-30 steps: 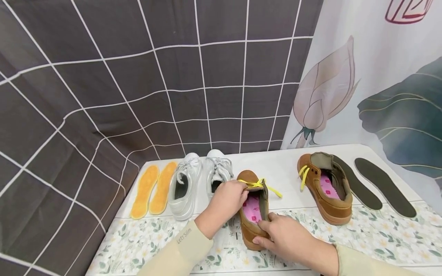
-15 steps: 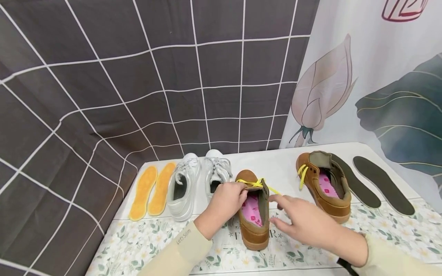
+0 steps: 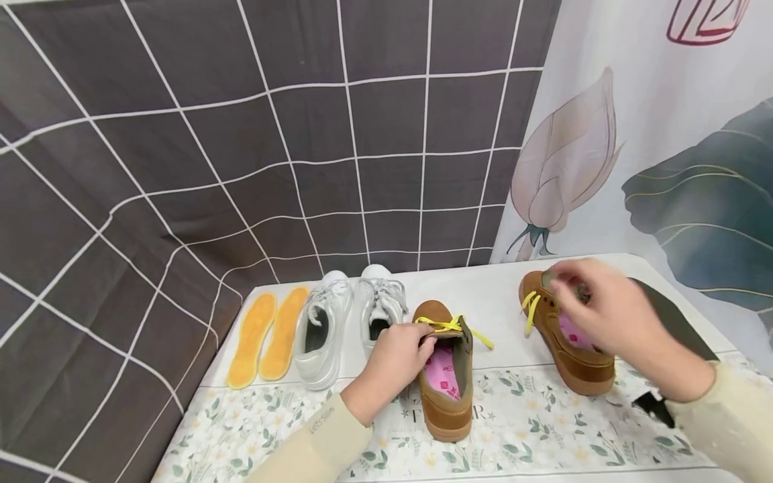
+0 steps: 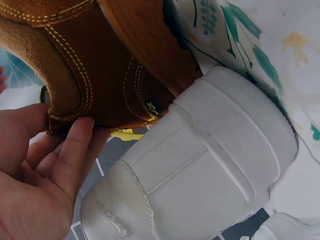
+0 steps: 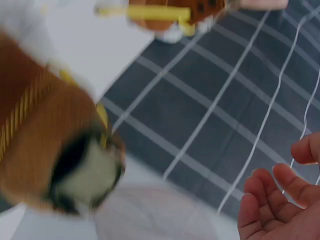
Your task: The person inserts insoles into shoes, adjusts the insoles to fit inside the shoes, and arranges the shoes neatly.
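Observation:
My left hand [image 3: 395,352] pinches the left collar edge of a brown shoe [image 3: 448,421] with yellow laces. A pink patterned insole [image 3: 445,376] lies inside that shoe. The left wrist view has thumb and fingers at the stitched brown collar [image 4: 70,75]. To the right, a second brown shoe [image 3: 584,376] also has a pink insole [image 3: 570,330] in it, partly covered by my right hand [image 3: 610,308]. This hand hovers over the shoe, fingers loosely bent and apart, with nothing in them. In the right wrist view its fingers stand clear of the blurred shoe [image 5: 45,130].
Two white sneakers [image 3: 323,362] stand left of the held shoe, one close against it. Two orange insoles [image 3: 250,341] lie farther left. A dark insole [image 3: 676,318] shows behind my right forearm. A dark grid cloth [image 3: 386,181] rises behind the table.
My right hand has left the heel of the near brown shoe and moved right and up, over the second brown shoe. My left hand keeps its hold.

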`<state>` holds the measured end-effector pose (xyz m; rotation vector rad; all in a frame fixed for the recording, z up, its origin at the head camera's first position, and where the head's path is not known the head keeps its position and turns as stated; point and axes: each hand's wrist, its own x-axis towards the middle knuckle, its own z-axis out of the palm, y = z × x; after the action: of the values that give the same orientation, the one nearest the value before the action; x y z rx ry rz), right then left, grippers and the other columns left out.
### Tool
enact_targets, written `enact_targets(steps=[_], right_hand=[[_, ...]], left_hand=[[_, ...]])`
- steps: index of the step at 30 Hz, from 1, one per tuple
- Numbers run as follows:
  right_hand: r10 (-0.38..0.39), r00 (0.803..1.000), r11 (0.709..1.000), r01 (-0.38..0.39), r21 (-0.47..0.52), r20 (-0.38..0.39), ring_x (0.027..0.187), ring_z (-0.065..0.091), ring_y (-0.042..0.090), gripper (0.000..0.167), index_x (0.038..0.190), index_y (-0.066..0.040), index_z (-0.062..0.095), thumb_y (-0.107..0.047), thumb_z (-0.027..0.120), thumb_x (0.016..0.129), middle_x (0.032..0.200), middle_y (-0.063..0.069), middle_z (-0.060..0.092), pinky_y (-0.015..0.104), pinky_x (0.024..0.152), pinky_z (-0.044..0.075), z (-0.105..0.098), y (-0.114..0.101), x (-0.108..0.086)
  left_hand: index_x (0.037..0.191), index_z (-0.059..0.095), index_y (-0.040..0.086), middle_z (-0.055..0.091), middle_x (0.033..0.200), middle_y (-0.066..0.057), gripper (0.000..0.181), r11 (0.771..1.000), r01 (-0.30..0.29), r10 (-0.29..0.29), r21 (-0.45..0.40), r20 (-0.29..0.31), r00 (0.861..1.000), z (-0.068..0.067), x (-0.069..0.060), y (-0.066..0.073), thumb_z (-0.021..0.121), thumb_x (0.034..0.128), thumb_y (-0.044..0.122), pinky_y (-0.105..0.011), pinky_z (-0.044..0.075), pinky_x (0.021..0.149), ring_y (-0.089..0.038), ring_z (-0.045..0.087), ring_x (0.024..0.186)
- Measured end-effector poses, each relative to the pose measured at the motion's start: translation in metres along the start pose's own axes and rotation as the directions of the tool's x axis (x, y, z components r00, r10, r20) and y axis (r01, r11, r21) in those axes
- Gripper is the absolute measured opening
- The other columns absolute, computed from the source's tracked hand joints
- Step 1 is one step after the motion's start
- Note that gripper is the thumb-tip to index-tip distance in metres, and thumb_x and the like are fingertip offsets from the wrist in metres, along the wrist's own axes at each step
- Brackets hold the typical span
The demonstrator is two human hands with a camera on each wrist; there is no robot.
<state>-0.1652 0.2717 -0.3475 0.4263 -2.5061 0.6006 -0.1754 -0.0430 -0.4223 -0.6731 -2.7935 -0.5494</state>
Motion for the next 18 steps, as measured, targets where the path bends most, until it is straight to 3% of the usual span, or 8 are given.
enact_targets(steps=[3, 7, 10, 13, 16, 18], right_hand=[[0.086, 0.996, 0.996, -0.087, -0.024, -0.035, 0.086, 0.055, 0.017, 0.026, 0.117, -0.006, 0.068, -0.016, 0.059, 0.095, 0.100, 0.011, 0.070, 0.026, 0.071, 0.040, -0.016, 0.026, 0.009], [0.224, 0.974, 0.974, -0.225, -0.041, -0.016, 0.091, 0.055, 0.031, 0.032, 0.121, -0.002, 0.065, -0.019, 0.049, 0.100, 0.108, 0.021, 0.063, 0.040, 0.073, 0.040, -0.019, 0.070, 0.016], [0.355, 0.934, 0.934, -0.353, -0.054, 0.032, 0.093, 0.055, 0.039, 0.036, 0.122, 0.001, 0.063, -0.022, 0.044, 0.100, 0.110, 0.025, 0.060, 0.047, 0.070, 0.039, -0.009, 0.107, 0.011], [0.453, 0.889, 0.891, -0.449, -0.064, 0.072, 0.090, 0.053, 0.038, 0.037, 0.120, 0.000, 0.063, -0.023, 0.042, 0.101, 0.109, 0.027, 0.061, 0.041, 0.065, 0.037, -0.001, 0.139, -0.001], [0.445, 0.884, 0.895, -0.432, -0.114, 0.141, 0.084, 0.055, 0.037, 0.034, 0.117, 0.003, 0.064, -0.021, 0.047, 0.099, 0.103, 0.028, 0.064, 0.040, 0.062, 0.041, 0.000, 0.159, -0.008], [0.413, 0.877, 0.909, -0.382, -0.165, 0.244, 0.084, 0.058, 0.042, 0.034, 0.118, 0.008, 0.061, -0.018, 0.053, 0.097, 0.103, 0.032, 0.064, 0.048, 0.063, 0.048, 0.001, 0.167, -0.009]], left_hand=[[0.098, 0.075, 0.020, 0.075, 0.089, 0.005, 0.012, 1.000, -0.016, 0.016, 0.023, -0.005, 1.000, 0.001, 0.002, 0.003, 0.065, 0.0974, 0.027, -0.033, 0.057, 0.070, -0.016, 0.071, 0.081], [0.098, 0.075, 0.020, 0.075, 0.089, 0.004, 0.014, 0.999, -0.007, 0.007, 0.038, -0.006, 1.000, 0.002, 0.004, 0.004, 0.064, 0.0981, 0.028, -0.035, 0.057, 0.070, -0.017, 0.072, 0.081], [0.098, 0.075, 0.020, 0.075, 0.089, 0.004, 0.013, 0.999, -0.011, 0.011, 0.042, 0.002, 1.000, 0.001, 0.003, 0.003, 0.064, 0.0980, 0.028, -0.035, 0.057, 0.069, -0.017, 0.072, 0.081], [0.098, 0.074, 0.021, 0.074, 0.087, 0.005, 0.013, 0.999, -0.026, 0.025, 0.046, 0.014, 1.000, 0.001, 0.001, 0.002, 0.064, 0.0985, 0.028, -0.032, 0.056, 0.068, -0.013, 0.070, 0.078], [0.099, 0.074, 0.021, 0.073, 0.086, 0.007, 0.014, 0.998, -0.036, 0.035, 0.052, 0.020, 0.999, 0.000, 0.000, 0.001, 0.063, 0.0994, 0.029, -0.030, 0.056, 0.069, -0.010, 0.069, 0.078], [0.099, 0.074, 0.022, 0.073, 0.087, 0.007, 0.014, 0.998, -0.042, 0.041, 0.053, 0.017, 0.999, 0.000, 0.000, 0.001, 0.062, 0.0995, 0.030, -0.030, 0.057, 0.069, -0.010, 0.070, 0.078]])
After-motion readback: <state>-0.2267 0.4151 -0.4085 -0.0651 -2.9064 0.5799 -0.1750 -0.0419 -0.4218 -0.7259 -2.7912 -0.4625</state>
